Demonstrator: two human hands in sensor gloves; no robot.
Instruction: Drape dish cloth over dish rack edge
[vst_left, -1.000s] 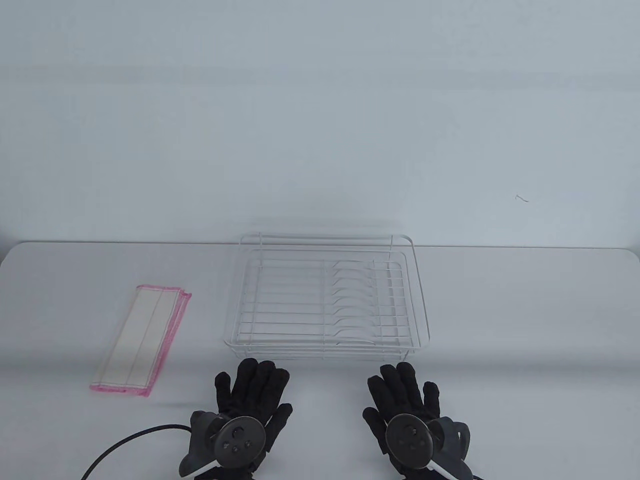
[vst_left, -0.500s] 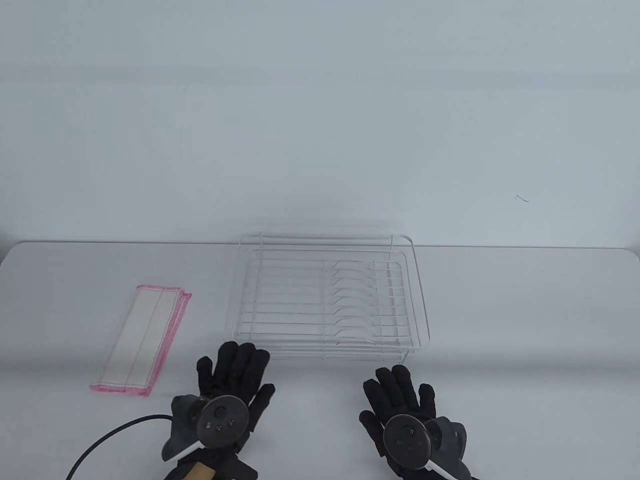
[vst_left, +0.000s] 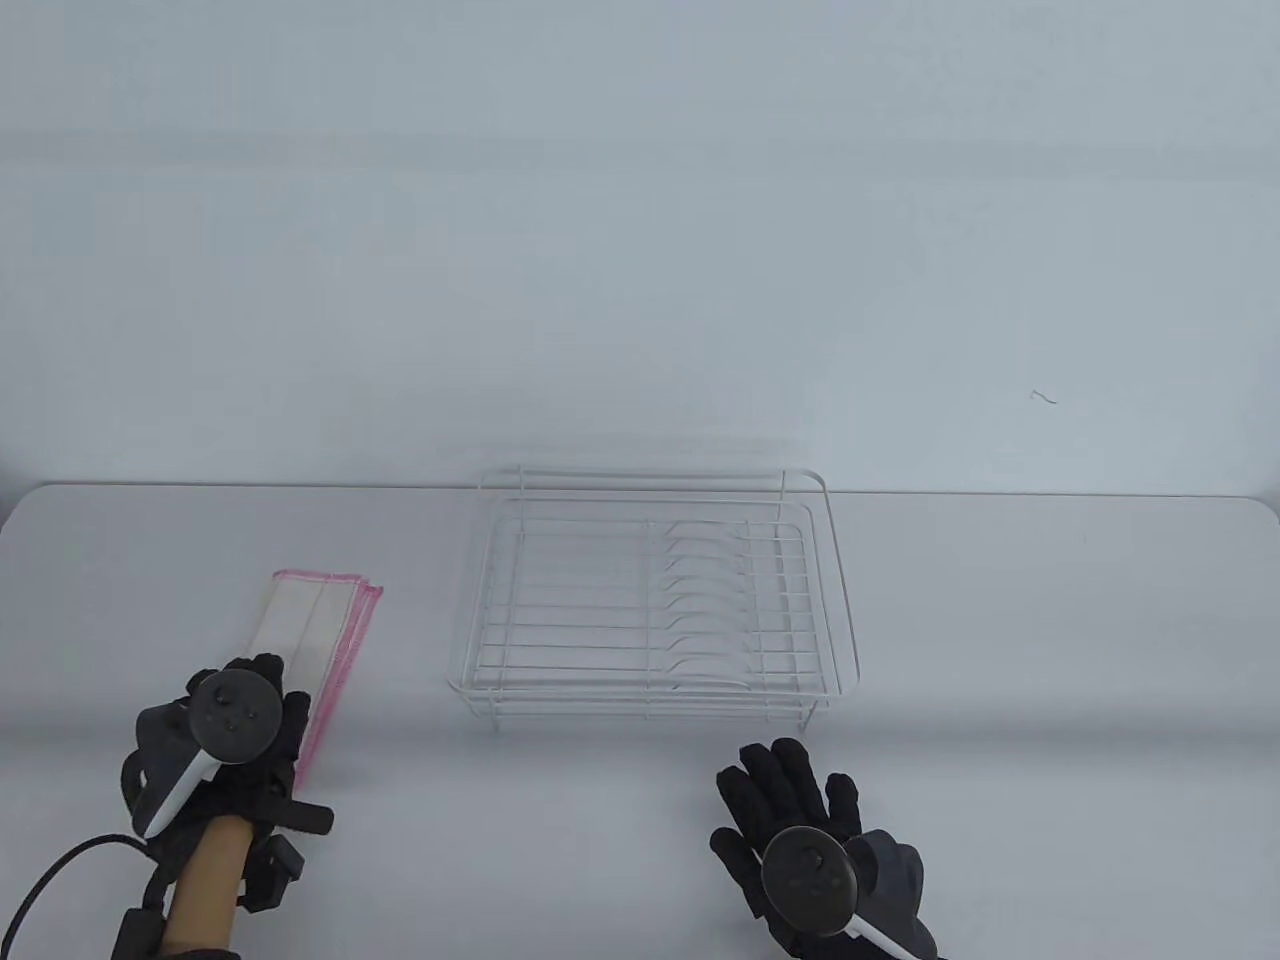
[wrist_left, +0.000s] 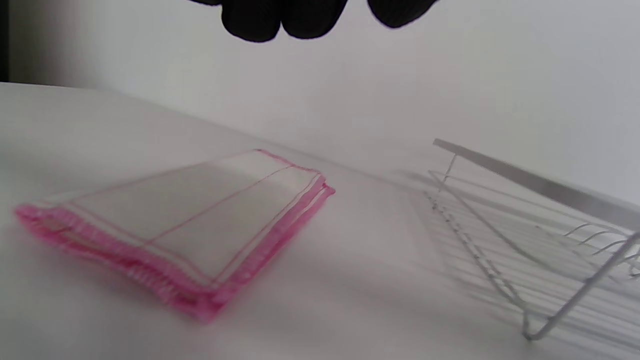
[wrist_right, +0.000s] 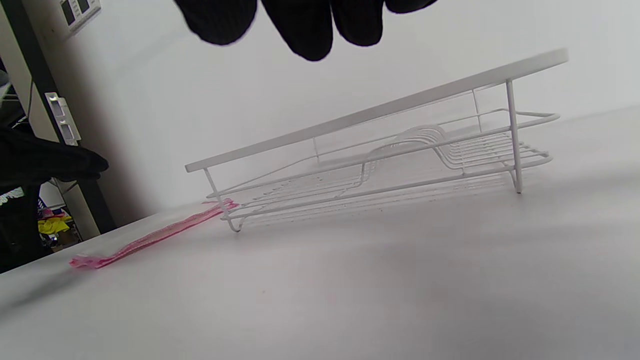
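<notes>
The folded dish cloth (vst_left: 318, 615), white with pink edging, lies flat on the table to the left of the white wire dish rack (vst_left: 845, 600). My left hand (vst_left: 262, 680) is over the cloth's near end. In the left wrist view its fingertips (wrist_left: 300, 20) hang apart above the cloth (wrist_left: 190, 220) and do not touch it. My right hand (vst_left: 790, 790) is open and empty, fingers spread, in front of the rack's right half. The right wrist view shows the rack's rim (wrist_right: 380, 112) and the cloth (wrist_right: 150, 240) edge-on.
The rack stands empty at the table's middle, its far side near the back edge and the plain wall. A black cable (vst_left: 40, 890) runs from my left wrist off the bottom left corner. The rack's left end shows in the left wrist view (wrist_left: 525, 182).
My left hand has moved from in front of the rack leftward to above the cloth's near end. My right hand has drawn back slightly toward the near edge.
</notes>
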